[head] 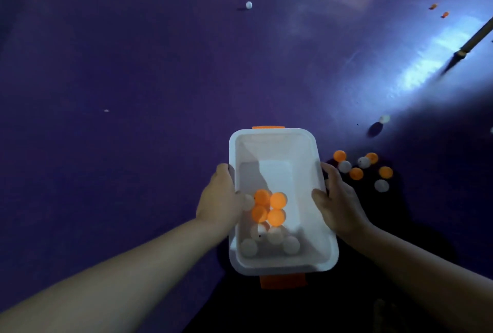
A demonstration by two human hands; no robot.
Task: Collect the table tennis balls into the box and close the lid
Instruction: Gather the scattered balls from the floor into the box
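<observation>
Both hands, left [217, 199] and right [338, 199], grip the open white box [277, 151], orange and white balls [269, 207] piled at its near end.

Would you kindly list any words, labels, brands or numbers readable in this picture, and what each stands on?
None can be read: the white box, its orange latches, the balls and the purple floor show no legible print. One ball bears a dark speck, too small to read.

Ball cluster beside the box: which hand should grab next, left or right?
Right, probably. The right hand grips the box on the side where the cluster of balls lies, just past its fingers. The left hand holds the opposite side, with the box between it and the cluster.
</observation>
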